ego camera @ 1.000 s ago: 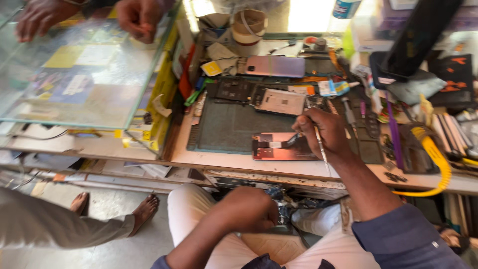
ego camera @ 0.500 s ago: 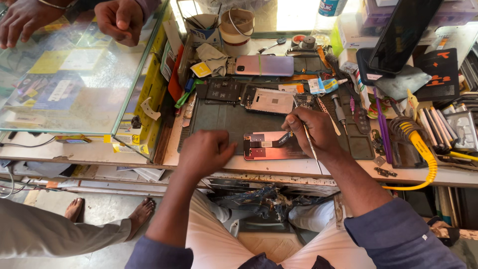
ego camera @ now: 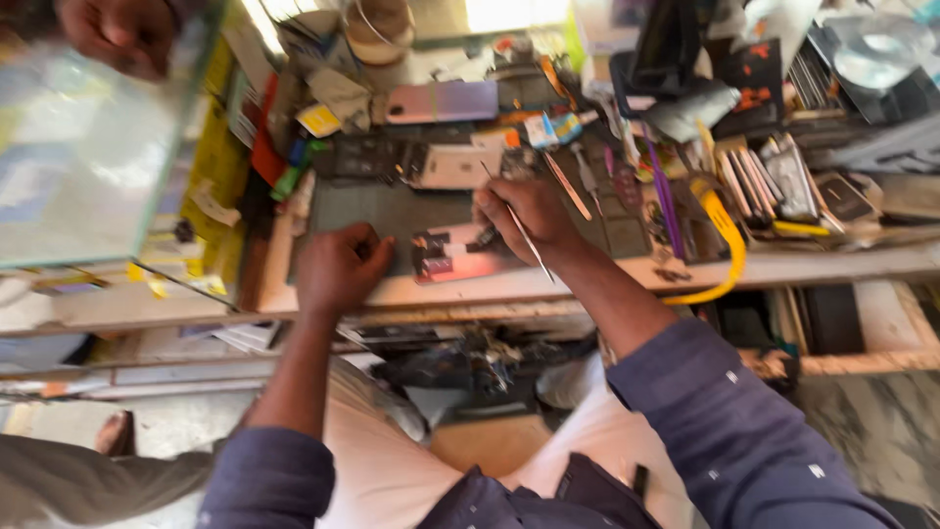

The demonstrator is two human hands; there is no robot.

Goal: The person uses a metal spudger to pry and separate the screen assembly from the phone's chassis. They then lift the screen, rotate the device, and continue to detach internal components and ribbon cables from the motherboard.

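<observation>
Far left: glass display case (ego camera: 88, 167), contents blurred beyond telling; another person's hand (ego camera: 122, 34) rests on its top edge at upper left.

Beside the case: yellow and red packets (ego camera: 220, 167) standing on edge between the glass and the workbench (ego camera: 587, 284).

Bench, left part: dark work mat (ego camera: 377, 211) lying flat. Left hand (ego camera: 338, 269) sits on the mat's near edge, fingers curled loosely under, knuckles up; it grips nothing that can be seen and lies just beside the opened phone.

Bench, centre: opened phone (ego camera: 455, 253), back cover off, pinkish frame, dark inner parts exposed. Long axis runs left to right along the front edge of the bench; which end is the top cannot be told. A second phone body (ego camera: 446, 101), pale violet, lies flat further back, also lengthwise left to right. A round tub (ego camera: 382, 24) stands behind it; its contents are not visible.

Centre right: right hand (ego camera: 524, 211), fingers pinched shut round a thin metal tool (ego camera: 519, 230). The tool slants from upper left to lower right, its far end out of sight toward the phone's right end.

Right: yellow hose (ego camera: 729, 245) curving over the bench edge; purple-handled tools (ego camera: 661, 191) lying beside it; a stack of flat phone parts (ego camera: 774, 181) leaning on edge.

Below: open drawer (ego camera: 480, 362) under the bench, holding a dark tangle of small parts, too blurred to sort.
</observation>
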